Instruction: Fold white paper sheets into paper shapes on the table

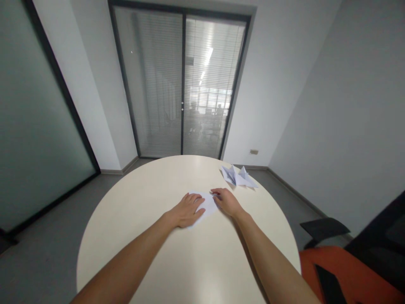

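A white sheet of paper (209, 204) lies on the round table between my hands, partly hidden under them. My left hand (189, 210) rests flat on its left part, fingers stretched out and slightly apart. At the paper's right edge, my right hand (226, 201) has its fingers curled, with thumb and fingertips closing on that edge. How much of the sheet the right fingers grip is small and hard to see. Folded white paper shapes (238, 176) with raised points stand just beyond my right hand.
The round cream table (136, 236) fills the middle of the view. To the right is an orange chair (341, 270) with a black armrest (325, 228). A glass door (183, 84) with blinds and pale walls stand behind the table.
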`<control>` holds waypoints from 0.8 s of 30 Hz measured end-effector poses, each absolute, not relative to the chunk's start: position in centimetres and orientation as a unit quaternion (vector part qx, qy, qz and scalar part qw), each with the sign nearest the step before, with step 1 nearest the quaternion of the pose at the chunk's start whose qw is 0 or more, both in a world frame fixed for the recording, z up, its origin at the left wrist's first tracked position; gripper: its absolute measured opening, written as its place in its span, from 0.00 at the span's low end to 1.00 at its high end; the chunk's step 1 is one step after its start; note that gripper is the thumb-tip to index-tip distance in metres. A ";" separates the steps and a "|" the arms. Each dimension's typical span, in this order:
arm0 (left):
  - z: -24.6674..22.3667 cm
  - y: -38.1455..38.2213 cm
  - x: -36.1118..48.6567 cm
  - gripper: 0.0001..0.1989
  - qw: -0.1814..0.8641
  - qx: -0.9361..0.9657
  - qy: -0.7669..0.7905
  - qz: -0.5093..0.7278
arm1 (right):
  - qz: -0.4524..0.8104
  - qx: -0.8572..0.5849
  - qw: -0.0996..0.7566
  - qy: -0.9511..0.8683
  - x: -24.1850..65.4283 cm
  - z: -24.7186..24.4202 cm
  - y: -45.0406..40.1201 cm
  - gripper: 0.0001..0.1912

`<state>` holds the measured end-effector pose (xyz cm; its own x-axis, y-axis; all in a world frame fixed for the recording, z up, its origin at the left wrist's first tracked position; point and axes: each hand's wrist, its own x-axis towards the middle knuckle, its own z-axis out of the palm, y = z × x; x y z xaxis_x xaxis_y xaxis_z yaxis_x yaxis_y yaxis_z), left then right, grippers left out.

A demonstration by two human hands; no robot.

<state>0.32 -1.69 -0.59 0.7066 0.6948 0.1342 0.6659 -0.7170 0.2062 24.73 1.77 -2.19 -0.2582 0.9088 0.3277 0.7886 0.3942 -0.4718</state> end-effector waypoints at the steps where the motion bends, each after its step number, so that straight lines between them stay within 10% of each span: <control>1: -0.6 -1.7 0.3 0.27 0.067 0.922 0.367 0.106 | 0.104 -0.539 0.280 -0.788 24.7 -2.1 1.8 0.18; 24: -1.0 -0.5 0.1 0.23 0.033 0.904 0.408 0.122 | 0.072 -0.464 0.194 -0.861 22.9 -0.1 -0.7 0.28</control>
<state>0.11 -0.49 -1.01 0.6370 0.7463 0.1932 0.7300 -0.6645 0.1598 22.95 -0.70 -0.10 -0.4937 0.8274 0.2676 0.7712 0.5588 -0.3050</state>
